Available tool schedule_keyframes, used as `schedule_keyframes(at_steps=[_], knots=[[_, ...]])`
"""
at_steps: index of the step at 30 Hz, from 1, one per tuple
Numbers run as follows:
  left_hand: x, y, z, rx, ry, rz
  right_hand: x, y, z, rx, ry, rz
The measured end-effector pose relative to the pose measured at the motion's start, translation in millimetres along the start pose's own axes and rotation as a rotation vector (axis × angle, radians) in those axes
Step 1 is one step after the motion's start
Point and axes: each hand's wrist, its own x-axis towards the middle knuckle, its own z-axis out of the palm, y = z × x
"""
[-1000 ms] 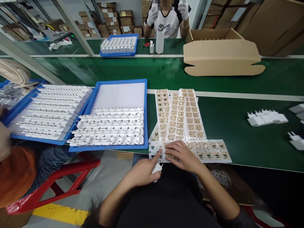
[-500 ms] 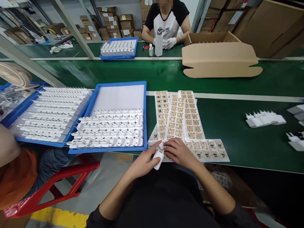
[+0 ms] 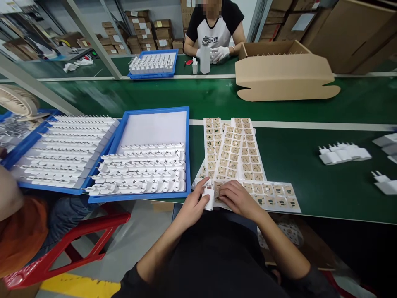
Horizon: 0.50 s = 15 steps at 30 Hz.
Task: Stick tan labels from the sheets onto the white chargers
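Observation:
A white plug-in charger (image 3: 209, 198) with metal prongs is gripped between the thumb and fingers of my left hand (image 3: 196, 205), prongs pointing away from me. Just to its right, my right hand (image 3: 237, 199) rests on the near sticker sheet (image 3: 281, 194), fingers bent and drawn together at its left part. Whatever lies under those fingertips is hidden. Several more sticker sheets (image 3: 230, 151) with rows of tan labels fan out behind, overlapping one another.
Left of the sheets, a blue-rimmed tray (image 3: 187, 136) holds rows of white chargers; another filled tray (image 3: 66, 151) adjoins it. More chargers (image 3: 345, 154) lie at right. A gloved co-worker (image 3: 217, 31) sits opposite, beside an open cardboard box (image 3: 285, 76). Another person's arm (image 3: 9, 192) shows at left.
My left hand has turned the charger more upright and away from my right hand. My right hand has moved off the charger onto the sticker sheet.

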Motion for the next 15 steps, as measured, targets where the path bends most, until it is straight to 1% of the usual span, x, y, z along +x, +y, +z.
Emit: schedule_keyframes(at_steps=[2, 5, 7, 9, 12, 15], knots=[[3, 0, 1.2, -0.003, 0.002, 0.001, -4, 0, -6, 0.126, 0.021, 0.060], [5, -2, 2.8, -0.021, 0.017, 0.012, -10, 3, -10, 0.370, 0.098, 0.196], [5, -5, 4.4, -0.037, 0.024, 0.015, -13, 7, -10, 0.519, 0.188, 0.298], [5, -7, 6.7, -0.084, 0.034, 0.018, -13, 11, -8, 0.614, 0.297, 0.387], [6, -7, 11.2, -0.259, 0.066, 0.040, -12, 16, -7, 0.668, 0.421, 0.471], [12, 1, 13.9, -0.517, 0.119, 0.059, -8, 21, -7, 0.684, 0.448, 0.513]])
